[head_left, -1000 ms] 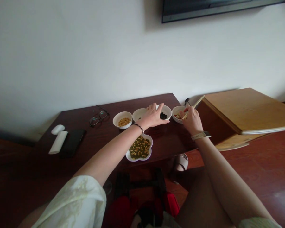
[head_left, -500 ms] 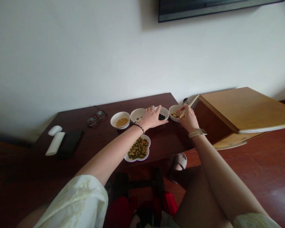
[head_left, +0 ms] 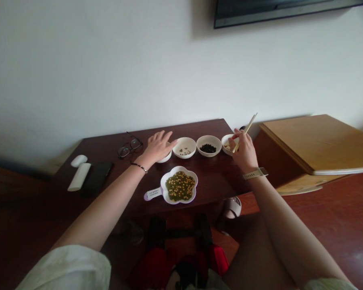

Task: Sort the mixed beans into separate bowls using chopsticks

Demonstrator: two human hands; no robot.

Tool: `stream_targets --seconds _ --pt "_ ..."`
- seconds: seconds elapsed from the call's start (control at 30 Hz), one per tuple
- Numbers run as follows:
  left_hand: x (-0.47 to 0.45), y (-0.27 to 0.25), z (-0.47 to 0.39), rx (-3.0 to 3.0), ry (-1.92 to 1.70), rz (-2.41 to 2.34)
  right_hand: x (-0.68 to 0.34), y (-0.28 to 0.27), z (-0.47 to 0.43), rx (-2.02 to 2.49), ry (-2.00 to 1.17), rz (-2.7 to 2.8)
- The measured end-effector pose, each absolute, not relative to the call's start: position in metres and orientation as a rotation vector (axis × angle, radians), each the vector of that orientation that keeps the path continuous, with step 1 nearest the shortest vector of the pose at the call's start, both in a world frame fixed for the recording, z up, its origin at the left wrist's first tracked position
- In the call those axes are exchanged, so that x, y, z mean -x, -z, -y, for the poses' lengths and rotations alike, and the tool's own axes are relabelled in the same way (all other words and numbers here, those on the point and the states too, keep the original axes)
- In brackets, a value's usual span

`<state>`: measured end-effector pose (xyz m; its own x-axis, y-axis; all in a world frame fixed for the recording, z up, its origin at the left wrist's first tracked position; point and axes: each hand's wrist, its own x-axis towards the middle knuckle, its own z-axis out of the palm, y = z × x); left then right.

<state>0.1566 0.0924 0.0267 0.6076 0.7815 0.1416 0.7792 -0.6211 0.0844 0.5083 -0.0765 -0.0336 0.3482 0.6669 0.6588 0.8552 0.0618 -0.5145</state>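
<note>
My left hand (head_left: 157, 146) lies over the leftmost small white bowl (head_left: 166, 157), covering most of it, fingers spread. My right hand (head_left: 243, 151) grips wooden chopsticks (head_left: 245, 127) with their tips down in the rightmost small bowl (head_left: 226, 144). Between those bowls stand a bowl with a few beans (head_left: 184, 147) and a bowl of black beans (head_left: 208, 145). Nearer me sits a flower-shaped white dish (head_left: 180, 189) full of mixed yellow and green beans, its handle pointing left.
All of it rests on a dark wooden table (head_left: 115, 189) against a white wall. Glasses (head_left: 130, 146), a black phone (head_left: 97, 179), a white remote (head_left: 78, 177) and a white mouse (head_left: 78, 160) lie at the left. A light wooden board (head_left: 317, 141) rises at the right.
My left hand has moved left, from the black-bean bowl to the leftmost bowl. The right hand stays at the rightmost bowl with the chopsticks tilted more upright.
</note>
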Motion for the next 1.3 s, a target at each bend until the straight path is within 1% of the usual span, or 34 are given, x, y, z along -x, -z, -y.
stream_targets --seconds 0.13,0.27,0.4,0.5,0.77,1.2,1.3 --pt "-0.113 -0.019 -0.105 -2.722 -0.2 -1.413 -0.477 0.022 0.078 1.643 0.204 1.481" --pt "-0.123 -0.013 -0.103 -2.752 -0.219 -1.326 -0.441 0.015 0.067 1.557 0.129 1.691" --pt "-0.136 -0.011 -0.099 -2.751 -0.172 -1.332 -0.408 0.017 0.045 1.624 0.186 1.772" --pt "-0.136 -0.009 -0.095 -2.775 -0.168 -1.347 -0.393 0.022 0.032 1.633 0.168 1.844" --pt "-0.144 -0.007 -0.092 -2.852 -0.202 -1.209 -0.386 0.03 0.024 1.632 0.153 1.881" --pt "-0.143 -0.004 -0.08 -2.844 -0.199 -1.189 -0.383 0.025 0.038 1.583 0.112 1.879" --pt "-0.138 -0.012 -0.073 -2.849 -0.299 -1.216 -0.387 0.017 0.044 1.591 0.116 1.824"
